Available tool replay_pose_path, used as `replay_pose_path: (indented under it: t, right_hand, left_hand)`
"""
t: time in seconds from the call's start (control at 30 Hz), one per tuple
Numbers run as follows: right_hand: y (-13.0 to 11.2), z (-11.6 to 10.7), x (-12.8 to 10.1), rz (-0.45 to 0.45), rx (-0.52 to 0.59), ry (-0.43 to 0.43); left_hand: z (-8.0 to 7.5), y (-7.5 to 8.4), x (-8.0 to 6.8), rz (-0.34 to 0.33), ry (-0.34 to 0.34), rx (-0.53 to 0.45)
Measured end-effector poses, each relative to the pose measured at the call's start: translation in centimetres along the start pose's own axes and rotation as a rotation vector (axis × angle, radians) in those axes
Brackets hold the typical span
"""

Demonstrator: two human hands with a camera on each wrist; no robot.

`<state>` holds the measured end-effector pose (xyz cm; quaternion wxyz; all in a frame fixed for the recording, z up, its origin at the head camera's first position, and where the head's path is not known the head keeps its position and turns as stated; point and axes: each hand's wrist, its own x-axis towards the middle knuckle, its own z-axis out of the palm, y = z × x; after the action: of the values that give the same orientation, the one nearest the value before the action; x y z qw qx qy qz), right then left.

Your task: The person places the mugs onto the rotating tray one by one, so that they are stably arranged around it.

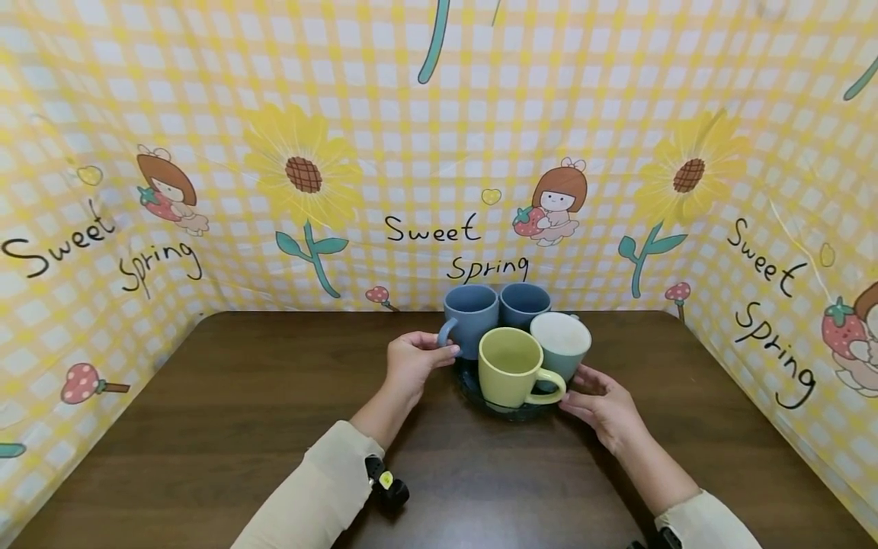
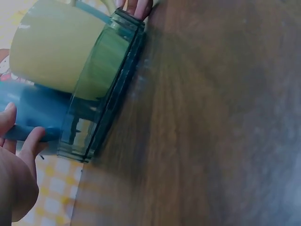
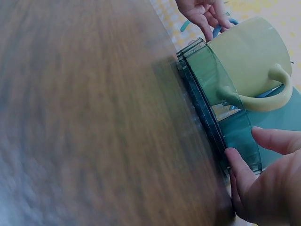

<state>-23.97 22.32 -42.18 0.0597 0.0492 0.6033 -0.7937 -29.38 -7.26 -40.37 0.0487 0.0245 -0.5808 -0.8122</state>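
A blue-grey mug (image 1: pixel 473 316) stands at the left of a dark green see-through tray (image 1: pixel 516 414). My left hand (image 1: pixel 414 366) pinches its handle (image 2: pixel 28 133) between thumb and fingers. At the tray's front sits a yellow-green mug (image 1: pixel 507 370), its handle turned right. Behind that, to the right, is a pale green mug (image 1: pixel 564 347) with a whitish inside. A darker blue mug (image 1: pixel 524 303) stands at the back, partly hidden. My right hand (image 1: pixel 607 404) holds the tray's right edge, with the thumb (image 3: pixel 277 140) at its wall and a finger (image 3: pixel 240 165) low by its base.
The tray is on a brown wooden table (image 1: pixel 274 412), toward its far edge. A yellow checked cloth (image 1: pixel 411 152) with sunflowers and lettering hangs behind the table and along both sides. A small black device (image 1: pixel 391 492) is strapped at my left wrist.
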Motion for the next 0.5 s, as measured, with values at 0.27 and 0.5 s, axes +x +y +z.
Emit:
replay_pose_path:
  t: [0.27,0.5]
  right_hand:
    - [0.0,0.0,-0.1,0.0,-0.006,0.0]
    - [0.1,0.0,-0.1,0.001,-0.011,0.001]
  left_hand:
    - [1.3,-0.7,-0.3,-0.005,-0.062,0.104]
    - [0.5,-1.5,-0.4,0.011,-0.07,0.226]
